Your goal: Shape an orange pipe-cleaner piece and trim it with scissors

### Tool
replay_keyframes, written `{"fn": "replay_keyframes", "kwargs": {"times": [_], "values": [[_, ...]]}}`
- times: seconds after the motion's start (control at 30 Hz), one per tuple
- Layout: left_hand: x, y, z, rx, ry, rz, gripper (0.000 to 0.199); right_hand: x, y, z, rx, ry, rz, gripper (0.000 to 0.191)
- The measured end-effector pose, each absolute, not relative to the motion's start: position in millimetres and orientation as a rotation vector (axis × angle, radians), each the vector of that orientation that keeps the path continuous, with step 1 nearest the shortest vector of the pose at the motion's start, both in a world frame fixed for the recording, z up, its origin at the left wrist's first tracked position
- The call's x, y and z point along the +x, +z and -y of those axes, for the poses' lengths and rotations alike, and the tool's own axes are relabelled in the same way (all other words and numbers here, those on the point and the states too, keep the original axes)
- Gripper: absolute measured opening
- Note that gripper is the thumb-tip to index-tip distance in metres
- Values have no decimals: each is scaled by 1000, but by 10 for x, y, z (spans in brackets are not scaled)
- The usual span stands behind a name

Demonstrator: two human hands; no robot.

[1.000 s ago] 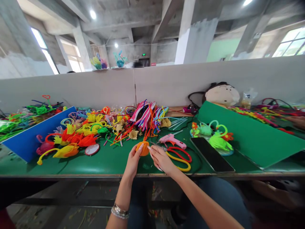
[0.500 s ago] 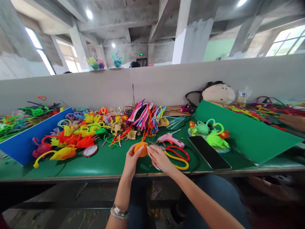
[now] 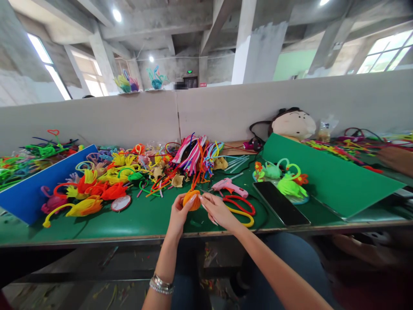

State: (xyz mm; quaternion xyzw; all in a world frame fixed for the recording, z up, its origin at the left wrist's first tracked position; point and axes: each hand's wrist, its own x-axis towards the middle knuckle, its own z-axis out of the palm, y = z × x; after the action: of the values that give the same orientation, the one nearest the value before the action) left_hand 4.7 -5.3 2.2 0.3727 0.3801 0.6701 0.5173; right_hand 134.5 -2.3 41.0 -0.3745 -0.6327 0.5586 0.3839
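My left hand (image 3: 179, 214) grips an orange fuzzy pipe-cleaner ball (image 3: 192, 200) just above the green table (image 3: 135, 221) near its front edge. My right hand (image 3: 218, 211) meets it from the right, fingertips pinching at the ball's side. An orange stem rises from the ball toward the pile behind. A pink glue gun (image 3: 229, 187) and red-and-yellow scissors (image 3: 241, 208) lie just right of my right hand.
A heap of coloured pipe-cleaner pieces (image 3: 135, 170) fills the table's left and middle. A blue board (image 3: 35, 187) leans at the left. A black phone (image 3: 280, 203), green finished figures (image 3: 285, 181), a green board (image 3: 325, 178) and a plush doll head (image 3: 293, 124) stand at the right.
Both hands stay on the orange ball with only small finger shifts. The view has drifted slightly, so the table's contents sit a little to the left and higher.
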Motion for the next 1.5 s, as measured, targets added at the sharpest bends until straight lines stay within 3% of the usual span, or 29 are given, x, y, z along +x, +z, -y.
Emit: {"fn": "replay_keyframes", "kwargs": {"times": [0.47,1.03,1.33,1.5], "values": [[59,50,71,885,1617,-903,32,1344,416,20,-955,1448,1612,35],[108,30,118,1127,1657,-1022,47,1476,448,-66,-1021,1117,1866,30],[63,50,99,1032,1614,-957,39,1452,432,-18,-1043,1386,1797,31],[45,64,90,1008,1628,-990,32,1436,480,14,-1017,1369,1833,35]]}}
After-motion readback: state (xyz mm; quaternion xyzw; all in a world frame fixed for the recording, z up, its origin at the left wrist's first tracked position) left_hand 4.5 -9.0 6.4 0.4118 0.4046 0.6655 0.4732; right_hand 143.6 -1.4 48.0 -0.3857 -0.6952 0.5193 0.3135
